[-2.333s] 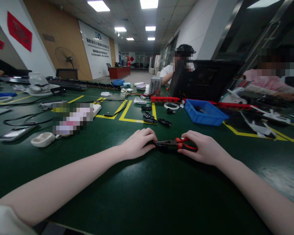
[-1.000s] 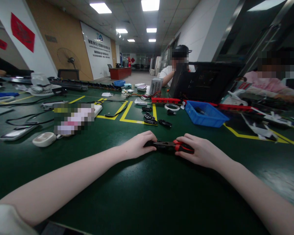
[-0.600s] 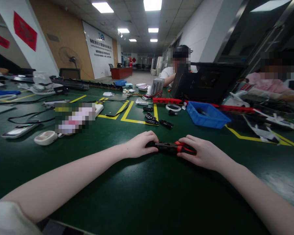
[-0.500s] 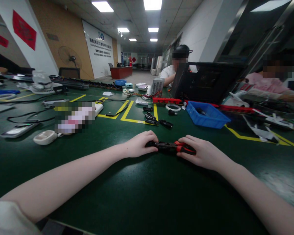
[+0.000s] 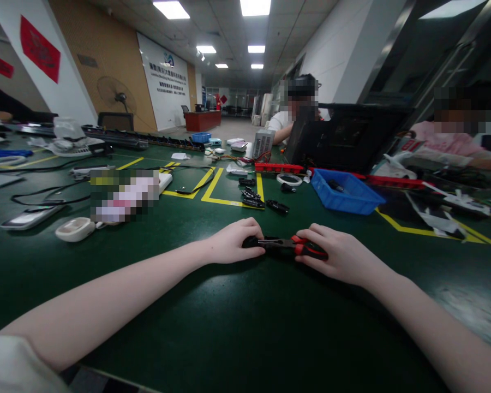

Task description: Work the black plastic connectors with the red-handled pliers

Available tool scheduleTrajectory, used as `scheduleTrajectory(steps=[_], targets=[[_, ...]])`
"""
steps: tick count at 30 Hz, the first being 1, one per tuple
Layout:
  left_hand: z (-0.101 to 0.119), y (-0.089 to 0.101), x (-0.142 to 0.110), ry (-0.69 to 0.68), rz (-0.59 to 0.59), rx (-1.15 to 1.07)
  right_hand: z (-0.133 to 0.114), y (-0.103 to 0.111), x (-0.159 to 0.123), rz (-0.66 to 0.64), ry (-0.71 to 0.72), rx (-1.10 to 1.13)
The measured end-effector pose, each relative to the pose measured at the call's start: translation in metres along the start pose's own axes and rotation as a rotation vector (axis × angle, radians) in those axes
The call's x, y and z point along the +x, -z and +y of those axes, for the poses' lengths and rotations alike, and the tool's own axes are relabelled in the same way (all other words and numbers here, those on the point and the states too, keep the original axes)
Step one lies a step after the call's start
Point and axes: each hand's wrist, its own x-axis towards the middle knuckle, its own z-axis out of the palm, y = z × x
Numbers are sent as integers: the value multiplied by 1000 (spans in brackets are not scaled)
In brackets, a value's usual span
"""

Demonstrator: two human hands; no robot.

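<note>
My right hand (image 5: 337, 251) is closed around the red and black handles of a pair of pliers (image 5: 288, 244), whose jaws point left. Between the thumb and fingers of my left hand (image 5: 235, 241) is a small black part (image 5: 251, 242), partly hidden; its exact kind does not show. The plier jaws reach to this part, just above the green table (image 5: 229, 322). Beyond my hands lie several similar-looking black parts (image 5: 251, 197), with another black piece (image 5: 277, 207) just to their right.
A blue bin (image 5: 347, 199) with dark items stands at the right, near a white cable coil (image 5: 289, 179). Leftward lie a phone (image 5: 33, 216), a cream case (image 5: 76, 230) and cables. Two people sit across the table behind a large black casing (image 5: 343, 136).
The plier handles look slightly wider apart, and the fingers of my right hand have shifted a little. My left hand keeps its place with the black part.
</note>
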Motion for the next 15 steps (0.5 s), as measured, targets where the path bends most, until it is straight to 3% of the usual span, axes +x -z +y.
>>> scheduleTrajectory(steps=[15], targets=[[-3, -5, 2, 59, 40, -54, 2, -4, -1, 30, 5, 44]])
